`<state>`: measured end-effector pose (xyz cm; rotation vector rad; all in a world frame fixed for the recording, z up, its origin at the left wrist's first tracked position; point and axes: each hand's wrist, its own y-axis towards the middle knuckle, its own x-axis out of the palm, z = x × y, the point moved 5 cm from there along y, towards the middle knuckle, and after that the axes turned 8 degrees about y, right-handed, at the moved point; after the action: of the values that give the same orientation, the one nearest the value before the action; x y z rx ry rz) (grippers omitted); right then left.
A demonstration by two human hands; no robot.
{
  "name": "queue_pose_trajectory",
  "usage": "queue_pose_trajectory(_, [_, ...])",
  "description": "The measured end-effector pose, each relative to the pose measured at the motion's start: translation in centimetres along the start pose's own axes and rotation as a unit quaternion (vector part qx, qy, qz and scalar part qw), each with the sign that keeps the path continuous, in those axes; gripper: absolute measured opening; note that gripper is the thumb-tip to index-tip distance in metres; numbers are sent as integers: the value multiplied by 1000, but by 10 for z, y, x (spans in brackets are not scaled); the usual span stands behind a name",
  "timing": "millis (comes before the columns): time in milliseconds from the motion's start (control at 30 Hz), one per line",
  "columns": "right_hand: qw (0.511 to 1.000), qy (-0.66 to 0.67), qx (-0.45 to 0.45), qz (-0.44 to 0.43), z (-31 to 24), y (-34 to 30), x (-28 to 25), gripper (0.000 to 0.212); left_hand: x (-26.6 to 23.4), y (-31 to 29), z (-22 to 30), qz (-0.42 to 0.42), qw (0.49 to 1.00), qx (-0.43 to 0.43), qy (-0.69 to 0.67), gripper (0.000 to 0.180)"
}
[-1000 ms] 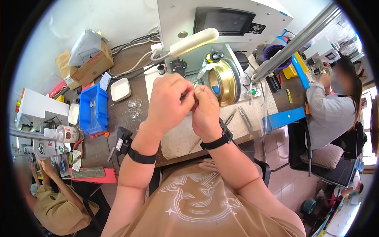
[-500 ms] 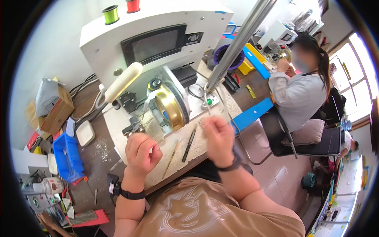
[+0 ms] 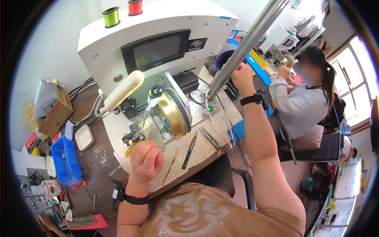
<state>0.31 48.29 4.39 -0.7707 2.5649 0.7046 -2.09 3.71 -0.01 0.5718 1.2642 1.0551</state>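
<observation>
Black-strapped left hand: fingers curled into a loose fist just beside a small metal clamp fixture; cannot tell whether they pinch anything. Right hand, also black-strapped: arm outstretched, fingers bent and partly obscured at the edge of a smooth tubular metal pole; grip cannot be told. Near it, round purple tub.

Between the hands: polished gold-coloured wheel, dark-rimmed; speckled pale board bearing a slim black pen-like tool.

Above: elongated cream lamp head; white machine housing, topped by cylindrical lime-green spool and red spool.

Leftward: round-cornered white dish; wiry scattered bits; rectangular blue plastic bin.
</observation>
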Motion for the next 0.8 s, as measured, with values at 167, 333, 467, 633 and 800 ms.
queue_pose_trajectory(167, [941, 120, -103, 300, -28, -39, -46, 24, -5, -1, 0, 22, 1000, 13, -10, 18])
queue_pose_trajectory(333, [829, 483, -126, 250, -54, -139, -62, 22, -11, 3, -1, 29, 999, 17, -15, 25])
queue_pose_trajectory(467, [824, 545, -95, 127, -74, -220, -7, 36, -11, -3, -3, 30, 999, 25, -17, 31])
queue_pose_trajectory(633, [869, 484, -100, 0, -109, -273, 46, 44, -8, -3, -6, 19, 999, 30, -41, 34])
queue_pose_trajectory(800, [866, 487, -91, -67, -124, -280, 61, 43, -5, -2, -7, 53, 997, 25, -47, 17])
